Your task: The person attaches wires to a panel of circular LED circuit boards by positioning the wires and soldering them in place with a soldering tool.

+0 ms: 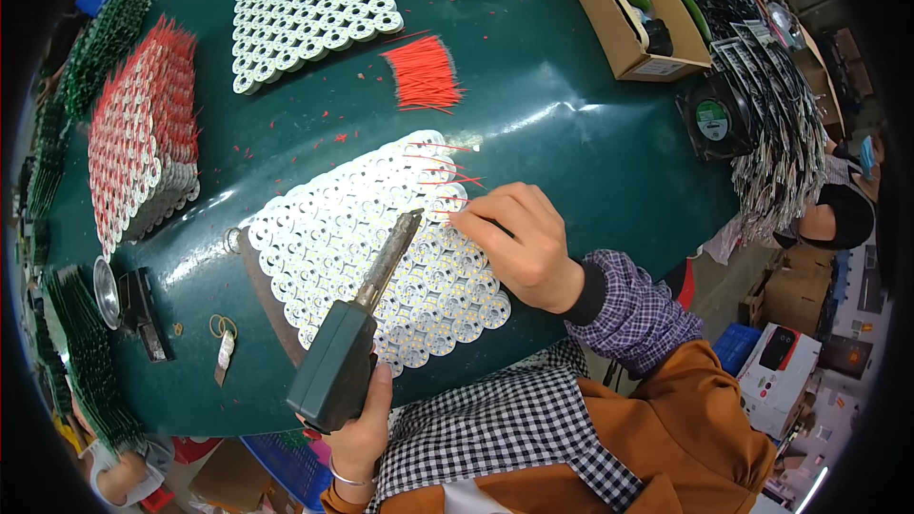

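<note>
- Left hand (360,428) grips the soldering gun (331,366), its tip (415,216) over the white disc panel (333,238), mid tabletop (609,162).
- Right hand (524,243) seems to pinch a red wire (445,212) at the panel's far right; best kept steady, fingers clear of the tip.

Electronics assembly workshop — green worktable (609,162) with round white circuit boards (328,219), bundle of cut red wires (422,73), soldering gun (333,362), black fan (709,119) — plus cardboard carton (800,286) and co-worker (843,214) beyond the edge.

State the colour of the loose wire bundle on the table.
Red; the wire bundle shows in the head view.
</note>
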Demonstrator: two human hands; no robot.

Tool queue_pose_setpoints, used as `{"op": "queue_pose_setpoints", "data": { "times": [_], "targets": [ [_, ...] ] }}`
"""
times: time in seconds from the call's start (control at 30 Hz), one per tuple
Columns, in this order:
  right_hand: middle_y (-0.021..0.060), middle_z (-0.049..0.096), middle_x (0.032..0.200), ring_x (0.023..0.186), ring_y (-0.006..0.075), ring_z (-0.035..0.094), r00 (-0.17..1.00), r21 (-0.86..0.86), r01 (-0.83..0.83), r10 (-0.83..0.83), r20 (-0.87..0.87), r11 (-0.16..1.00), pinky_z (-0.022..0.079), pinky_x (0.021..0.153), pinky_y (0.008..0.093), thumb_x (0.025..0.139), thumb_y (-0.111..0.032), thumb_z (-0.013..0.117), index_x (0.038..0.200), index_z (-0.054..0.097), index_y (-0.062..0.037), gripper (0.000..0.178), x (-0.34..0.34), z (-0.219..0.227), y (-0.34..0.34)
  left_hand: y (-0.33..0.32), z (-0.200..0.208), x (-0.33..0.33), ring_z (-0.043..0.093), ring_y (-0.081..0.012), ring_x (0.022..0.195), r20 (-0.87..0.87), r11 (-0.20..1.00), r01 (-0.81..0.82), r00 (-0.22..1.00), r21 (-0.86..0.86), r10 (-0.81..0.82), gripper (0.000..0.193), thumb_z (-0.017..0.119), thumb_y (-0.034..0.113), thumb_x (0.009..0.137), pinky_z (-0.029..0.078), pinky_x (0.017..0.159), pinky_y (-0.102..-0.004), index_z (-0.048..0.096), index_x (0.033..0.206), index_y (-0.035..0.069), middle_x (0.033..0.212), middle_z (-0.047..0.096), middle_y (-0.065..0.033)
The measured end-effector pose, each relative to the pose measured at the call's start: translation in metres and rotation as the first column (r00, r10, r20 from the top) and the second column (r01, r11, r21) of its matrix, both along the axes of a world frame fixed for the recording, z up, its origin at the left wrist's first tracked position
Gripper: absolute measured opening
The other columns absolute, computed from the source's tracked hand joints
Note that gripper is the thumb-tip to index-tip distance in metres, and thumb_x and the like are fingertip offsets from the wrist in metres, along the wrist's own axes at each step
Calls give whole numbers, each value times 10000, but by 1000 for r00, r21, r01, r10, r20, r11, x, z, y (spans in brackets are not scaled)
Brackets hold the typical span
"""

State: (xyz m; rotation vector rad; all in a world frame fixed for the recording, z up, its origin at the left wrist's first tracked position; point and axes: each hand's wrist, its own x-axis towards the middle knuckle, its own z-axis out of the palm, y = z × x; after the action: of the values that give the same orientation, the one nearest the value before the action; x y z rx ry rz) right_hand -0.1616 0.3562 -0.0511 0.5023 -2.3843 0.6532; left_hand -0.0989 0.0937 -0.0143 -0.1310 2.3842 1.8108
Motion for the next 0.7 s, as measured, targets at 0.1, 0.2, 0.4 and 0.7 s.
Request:
{"op": "queue_pose_setpoints", "data": {
  "times": [0.1, 0.2, 0.4, 0.7],
  "targets": [
    [61, 629, 881, 813, 232, 620, 999, 21, -14, 14, 31, 1000, 484, 709, 346, 728, -73, 683, 961, 690, -11, 241, 9, 1, 4, -6, -3, 2, 552, -83, 591, -51, 995, 40, 998, -95, -46, 311, 684, -85, 849, 425, 500, -224, 620, 1152, -59, 943, 658, -79],
    [58, 627, 872, 796, 229, 616, 998, 34, -19, 17, 55, 999, 482, 705, 348, 731, -74, 683, 967, 690, -12, 245, 13, 0, 5, -8, -5, 5, 554, -79, 587, -39, 987, 89, 995, -137, -95, 323, 703, -66, 846, 429, 501, -220, 641, 1162, -60, 912, 672, -74],
    [54, 621, 861, 779, 221, 610, 997, 44, -24, 21, 73, 999, 476, 705, 346, 745, -75, 678, 960, 686, -18, 223, 13, -1, 6, -5, -7, 7, 563, -78, 586, -43, 982, 139, 989, -128, -145, 304, 723, -47, 843, 439, 502, -221, 664, 1141, -58, 896, 690, -77],
    [53, 611, 864, 789, 216, 603, 995, 42, -18, 14, 101, 999, 469, 711, 339, 759, -74, 677, 968, 681, -20, 216, 12, -3, 6, 11, 4, 4, 589, -139, 632, 26, 982, 86, 996, -167, -83, 214, 784, 58, 799, 430, 596, -282, 707, 992, 6, 832, 679, -44]
  ]
}}
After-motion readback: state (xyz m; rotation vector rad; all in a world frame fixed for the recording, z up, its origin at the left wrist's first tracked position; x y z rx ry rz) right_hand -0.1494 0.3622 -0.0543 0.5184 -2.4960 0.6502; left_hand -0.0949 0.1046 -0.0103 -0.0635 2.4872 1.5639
